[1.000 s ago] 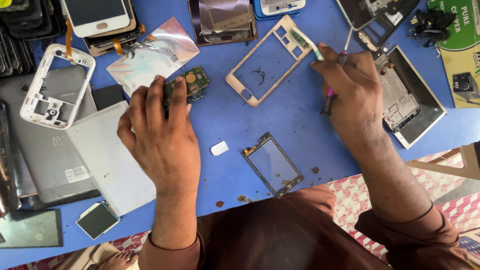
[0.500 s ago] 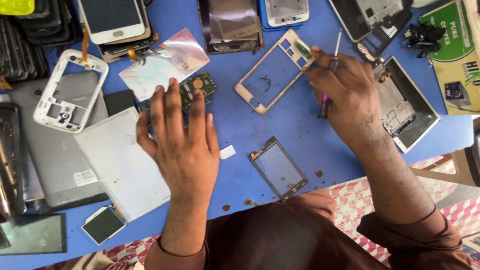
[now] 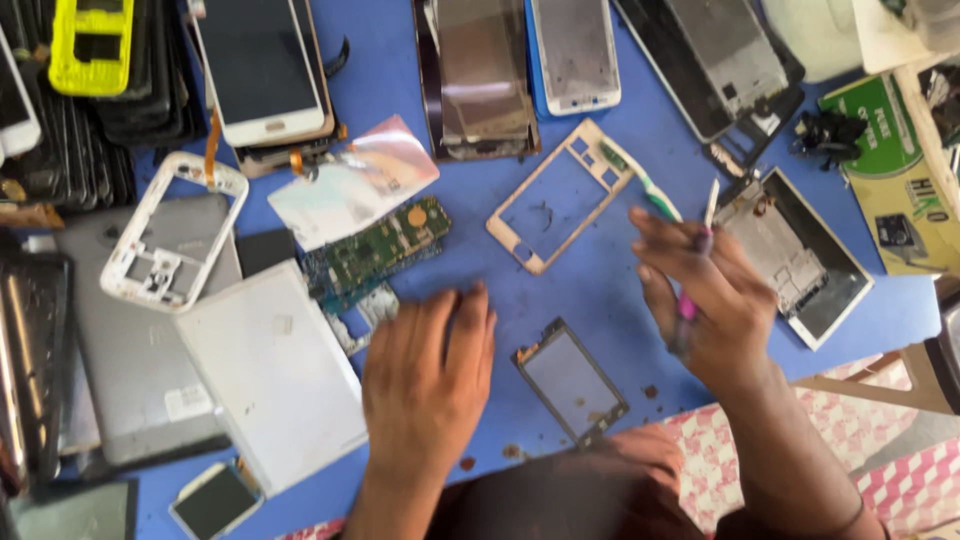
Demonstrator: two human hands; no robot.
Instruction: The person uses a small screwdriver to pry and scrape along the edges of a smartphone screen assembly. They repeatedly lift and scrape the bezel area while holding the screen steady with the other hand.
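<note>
Near the lower middle of the frame, the left hand (image 3: pixel 428 385) lies flat on the blue tabletop (image 3: pixel 590 290), fingers together, just below the green circuit board (image 3: pixel 378 250). Right of centre, the right hand (image 3: pixel 712 305) pinches a pink-handled screwdriver (image 3: pixel 696 262), beside the beige phone frame (image 3: pixel 560 195).

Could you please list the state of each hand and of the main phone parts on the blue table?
left hand: flat on the table, palm down, empty
right hand: closed around a pink-handled tool
green circuit board: bare, lying loose
beige phone frame: empty, lying flat
small dark screen: detached, lying flat
white phone frame: stripped, on a grey tablet back
</note>
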